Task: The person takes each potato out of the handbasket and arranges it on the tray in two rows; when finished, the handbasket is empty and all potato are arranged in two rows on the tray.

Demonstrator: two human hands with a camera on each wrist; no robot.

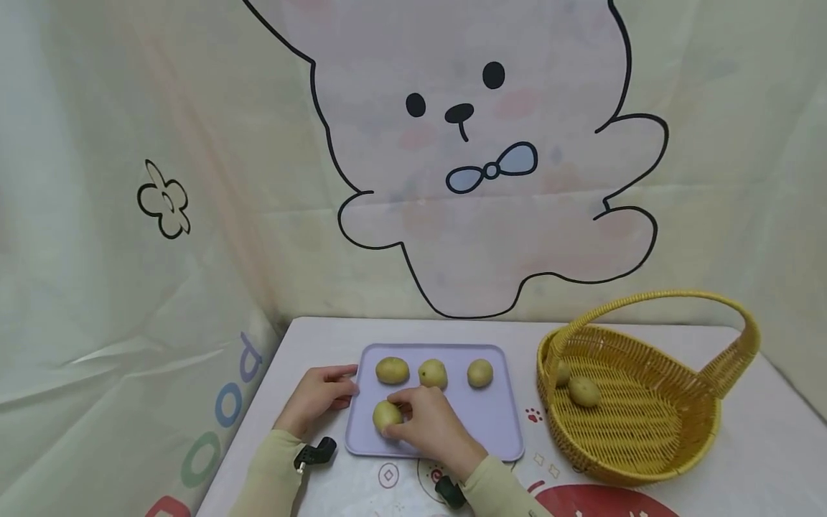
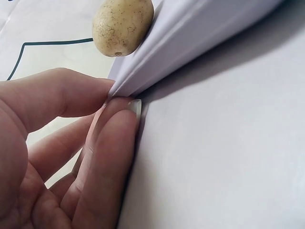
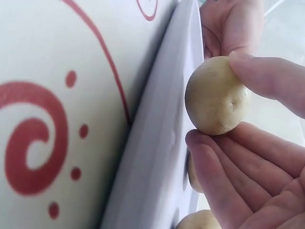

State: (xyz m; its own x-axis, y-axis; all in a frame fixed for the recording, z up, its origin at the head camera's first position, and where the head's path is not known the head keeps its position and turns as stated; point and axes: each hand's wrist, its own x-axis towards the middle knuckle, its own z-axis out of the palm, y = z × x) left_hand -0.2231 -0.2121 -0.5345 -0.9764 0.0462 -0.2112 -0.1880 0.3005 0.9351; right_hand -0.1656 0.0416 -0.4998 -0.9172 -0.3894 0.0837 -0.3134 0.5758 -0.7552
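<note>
A potato (image 1: 387,416) is pinched between the thumb and fingers of my right hand (image 1: 439,425), over the near left part of a lilac tray (image 1: 472,427). In the right wrist view the potato (image 3: 217,98) shows pale and round, with fingertips on opposite sides of it. My left hand (image 1: 321,395) grips the tray's left edge; the left wrist view shows thumb and fingers pinching the rim (image 2: 138,76). Along the tray's far side lie three more potatoes: an oval one (image 1: 392,370) at left, another (image 1: 433,373) in the middle and a smaller one (image 1: 480,373) at right.
To the right of the tray stands a yellow woven basket (image 1: 646,431) with a tall arched handle (image 1: 672,294). Inside, at its left end, are two potatoes, one (image 1: 584,392) in front of the other (image 1: 563,373). A printed cloth (image 1: 310,334) covers the table.
</note>
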